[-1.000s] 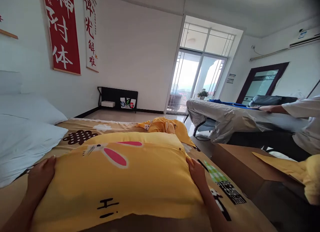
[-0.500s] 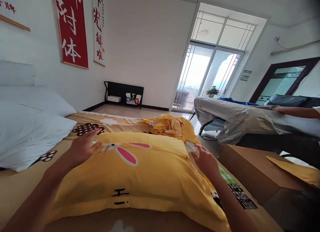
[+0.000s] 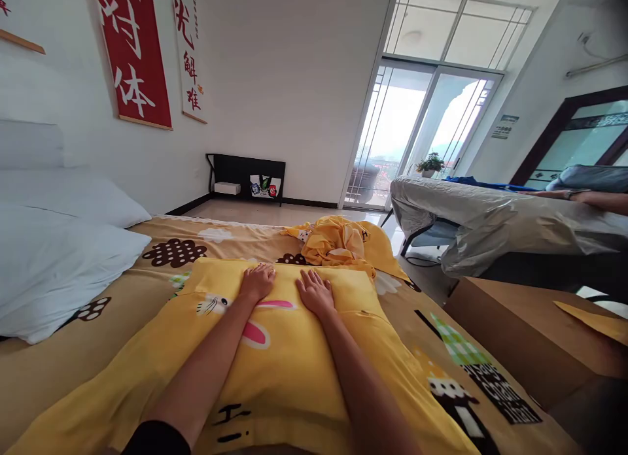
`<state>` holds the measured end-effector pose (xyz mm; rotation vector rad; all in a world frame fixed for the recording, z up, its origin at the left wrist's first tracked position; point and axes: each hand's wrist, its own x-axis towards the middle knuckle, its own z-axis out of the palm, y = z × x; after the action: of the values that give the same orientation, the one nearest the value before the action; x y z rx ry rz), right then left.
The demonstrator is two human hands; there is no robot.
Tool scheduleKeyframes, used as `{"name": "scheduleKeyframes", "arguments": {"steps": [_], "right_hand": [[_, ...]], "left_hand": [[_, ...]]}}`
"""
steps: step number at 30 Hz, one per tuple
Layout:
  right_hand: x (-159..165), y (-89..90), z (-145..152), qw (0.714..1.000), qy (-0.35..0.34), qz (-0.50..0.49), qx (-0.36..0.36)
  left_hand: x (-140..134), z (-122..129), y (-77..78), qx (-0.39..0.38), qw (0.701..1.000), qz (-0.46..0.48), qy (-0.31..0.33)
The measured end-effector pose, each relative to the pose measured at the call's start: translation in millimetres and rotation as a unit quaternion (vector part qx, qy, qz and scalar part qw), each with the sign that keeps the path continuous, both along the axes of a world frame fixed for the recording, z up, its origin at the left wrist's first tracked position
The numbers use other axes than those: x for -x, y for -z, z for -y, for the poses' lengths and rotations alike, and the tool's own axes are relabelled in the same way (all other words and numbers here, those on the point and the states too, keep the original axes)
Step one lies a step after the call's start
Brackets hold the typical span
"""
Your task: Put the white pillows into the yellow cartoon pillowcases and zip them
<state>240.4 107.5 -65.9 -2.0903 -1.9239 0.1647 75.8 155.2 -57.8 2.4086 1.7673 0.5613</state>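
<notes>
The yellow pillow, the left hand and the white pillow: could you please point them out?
yellow pillow [image 3: 289, 370]: head view, bare front face.
left hand [image 3: 256, 282]: head view, back of hand.
white pillow [image 3: 53, 265]: head view, top face.

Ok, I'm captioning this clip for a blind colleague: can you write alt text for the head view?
Both hands, left hand and right hand, press flat, side by side, on a yellow pillow with a rabbit print, lying on a patterned bed. White pillows lie to the left, crumpled yellow fabric beyond, and another person's arm shows at far right.
</notes>
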Motion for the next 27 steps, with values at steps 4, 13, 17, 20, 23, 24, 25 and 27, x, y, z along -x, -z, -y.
{"name": "scheduleKeyframes", "arguments": {"steps": [4, 13, 17, 20, 23, 24, 25, 27], "right_hand": [[-16.2, -16.1, -6.4, 1.0, 0.003, -0.009, 0.019], [-58.3, -6.6, 13.5, 0.998, 0.052, -0.021, -0.014], [-54.9, -7.9, 21.1, 0.996, 0.064, -0.022, -0.057], [-53.6, -4.8, 35.2, 0.992, 0.073, -0.012, -0.106], [-62.5, 10.8, 55.3, 0.974, 0.04, -0.007, -0.225], [-67.9, 17.6, 62.0, 0.963, 0.017, -0.01, -0.27], [-74.2, 24.1, 68.2, 0.951, -0.008, -0.014, -0.309], [-88.4, 34.5, 78.9, 0.934, -0.052, -0.026, -0.353]], "left_hand": [[11.6, -20.2, -11.8, 0.007, 1.0, 0.009, -0.002], [84.8, -26.0, -0.2, 0.016, 0.995, 0.055, -0.087], [96.1, -18.6, 5.7, -0.004, 0.992, 0.077, -0.102], [102.7, -5.8, 0.6, -0.029, 0.991, 0.1, -0.089], [114.9, 14.2, 2.7, -0.069, 0.988, 0.129, -0.044], [119.9, 20.9, 6.8, -0.089, 0.986, 0.138, -0.021], [125.0, 26.7, 12.2, -0.11, 0.984, 0.143, 0.0], [134.8, 35.2, 24.2, -0.142, 0.98, 0.141, 0.022]]}}
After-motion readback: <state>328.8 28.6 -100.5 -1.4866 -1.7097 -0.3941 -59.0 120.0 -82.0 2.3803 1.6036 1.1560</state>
